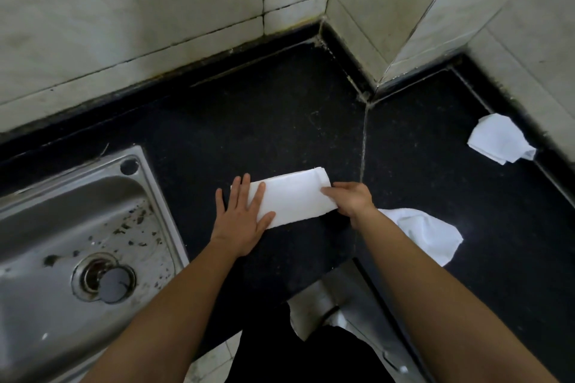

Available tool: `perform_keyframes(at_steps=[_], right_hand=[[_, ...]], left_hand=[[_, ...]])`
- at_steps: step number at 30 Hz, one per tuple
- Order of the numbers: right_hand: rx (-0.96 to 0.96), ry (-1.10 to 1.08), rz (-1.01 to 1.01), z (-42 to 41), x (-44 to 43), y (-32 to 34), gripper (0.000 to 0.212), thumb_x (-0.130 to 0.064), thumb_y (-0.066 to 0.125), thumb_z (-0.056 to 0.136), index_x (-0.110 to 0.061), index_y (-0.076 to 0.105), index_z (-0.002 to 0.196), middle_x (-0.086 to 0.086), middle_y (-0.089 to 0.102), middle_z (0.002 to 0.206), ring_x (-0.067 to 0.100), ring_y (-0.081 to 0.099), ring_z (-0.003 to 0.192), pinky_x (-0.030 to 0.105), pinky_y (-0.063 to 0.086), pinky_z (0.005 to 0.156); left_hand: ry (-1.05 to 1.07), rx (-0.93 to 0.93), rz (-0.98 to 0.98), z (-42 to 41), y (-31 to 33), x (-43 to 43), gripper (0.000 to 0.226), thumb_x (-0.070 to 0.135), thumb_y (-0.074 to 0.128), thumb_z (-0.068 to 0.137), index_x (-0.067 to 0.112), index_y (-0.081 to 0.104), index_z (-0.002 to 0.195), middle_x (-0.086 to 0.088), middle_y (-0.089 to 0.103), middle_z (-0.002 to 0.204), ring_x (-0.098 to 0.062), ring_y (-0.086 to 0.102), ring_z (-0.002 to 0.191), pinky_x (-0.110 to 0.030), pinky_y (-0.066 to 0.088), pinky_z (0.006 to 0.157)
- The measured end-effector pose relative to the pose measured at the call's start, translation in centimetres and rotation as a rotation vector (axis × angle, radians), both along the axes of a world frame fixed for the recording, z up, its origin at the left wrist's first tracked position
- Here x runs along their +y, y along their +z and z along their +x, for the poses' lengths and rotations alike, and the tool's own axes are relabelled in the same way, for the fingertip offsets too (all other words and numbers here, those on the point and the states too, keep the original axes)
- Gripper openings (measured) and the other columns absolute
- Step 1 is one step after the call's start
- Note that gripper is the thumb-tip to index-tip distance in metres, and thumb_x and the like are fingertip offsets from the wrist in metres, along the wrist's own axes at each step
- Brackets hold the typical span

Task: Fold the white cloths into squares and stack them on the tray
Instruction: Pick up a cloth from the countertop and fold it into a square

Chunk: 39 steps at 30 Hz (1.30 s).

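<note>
A black stone tabletop [264, 121] runs into a corner of pale, stained wall tiles [124, 9], with dark grime along the joint where they meet. A pale seam [362, 149] crosses the stone just beyond the right grip.

The left grip [241, 214] lies flat, palm down and fingers straight and spread. Its fingers press on the near-left end of the folded cloth [292, 196] and hold nothing. The right grip [353, 200] is curled, with the thumb on top of the cloth's right end and the fingers tucked at its edge, pinching that end. Both bare forearms reach in from the lower edge of the view. The folded cloth is a long white band that lies on the tabletop between the two grips and touches both. Its far-right corner shows stacked layers.

To the left of the left grip and apart from it, a steel sink [62, 211] is set into the stone. Its basin is spotted with dark flecks and a grey drain plug [113, 284] sits in it. A loose cloth [426, 233] lies rumpled on the tabletop just right of the right grip, partly hidden under the forearm. A crumpled cloth [501, 141] lies farther right and beyond, well apart from the grip, close to the wall.
</note>
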State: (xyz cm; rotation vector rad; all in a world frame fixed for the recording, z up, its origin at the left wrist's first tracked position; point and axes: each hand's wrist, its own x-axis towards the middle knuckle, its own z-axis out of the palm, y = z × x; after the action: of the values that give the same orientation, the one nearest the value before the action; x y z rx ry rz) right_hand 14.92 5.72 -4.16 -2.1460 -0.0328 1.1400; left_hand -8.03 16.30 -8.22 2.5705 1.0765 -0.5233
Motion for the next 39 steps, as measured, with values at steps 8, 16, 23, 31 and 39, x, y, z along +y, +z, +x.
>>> perform_keyframes(at_steps=[8,16,23,31,39], right_hand=[[-0.145,0.163,0.204,-2.8,1.2,1.7,0.03,-0.025,0.073,0.086,-0.024,0.072,0.116,-0.007,0.072,0.095,0.011,0.068,0.095,0.03,0.054,0.094],[-0.33,0.72,0.18,-11.2,5.5,0.8,0.04,-0.028,0.066,0.092,-0.021,0.062,0.132,-0.007,0.065,0.099,0.014,0.064,0.094,0.024,0.052,0.087],[-0.366,0.936,0.155,-14.0,6.5,-0.2,0.046,-0.033,0.062,0.095,-0.017,0.056,0.138,0.003,0.065,0.111,0.018,0.062,0.102,0.026,0.047,0.09],[-0.836,1.068,0.254,-9.9,2.9,-0.4,0.048,-0.037,0.047,0.101,-0.015,0.05,0.143,0.006,0.049,0.141,0.023,0.054,0.121,0.04,0.049,0.1],[-0.86,1.673,-0.185,-6.7,3.6,-2.3,0.095,-0.074,0.008,0.089,-0.012,-0.023,0.154,0.005,-0.035,0.157,0.033,-0.023,0.149,0.055,-0.003,0.122]], left_hand=[[0.245,-0.301,0.033,-2.1,1.2,0.6,0.064,0.041,0.022,0.102,0.016,0.002,0.158,-0.009,-0.012,0.165,-0.022,-0.014,0.151,-0.048,-0.003,0.122],[0.197,-0.088,0.004,-6.1,1.2,2.9,0.069,0.029,0.04,0.099,0.013,0.007,0.158,-0.007,-0.004,0.166,-0.021,-0.002,0.153,-0.041,0.008,0.123],[0.163,-0.063,-0.043,-6.6,1.6,3.5,0.069,0.03,0.039,0.1,0.016,0.005,0.158,-0.004,-0.008,0.166,-0.019,-0.005,0.153,-0.037,0.006,0.121],[0.247,-0.169,-0.118,-6.2,2.5,3.3,0.073,0.068,0.022,0.096,0.037,-0.007,0.156,-0.005,0.003,0.166,-0.021,0.001,0.153,-0.043,0.01,0.121],[0.028,0.125,-0.008,-5.4,2.3,3.8,0.102,0.086,0.032,0.079,0.037,-0.02,0.152,-0.017,-0.013,0.163,-0.035,-0.007,0.151,-0.052,0.014,0.118]])
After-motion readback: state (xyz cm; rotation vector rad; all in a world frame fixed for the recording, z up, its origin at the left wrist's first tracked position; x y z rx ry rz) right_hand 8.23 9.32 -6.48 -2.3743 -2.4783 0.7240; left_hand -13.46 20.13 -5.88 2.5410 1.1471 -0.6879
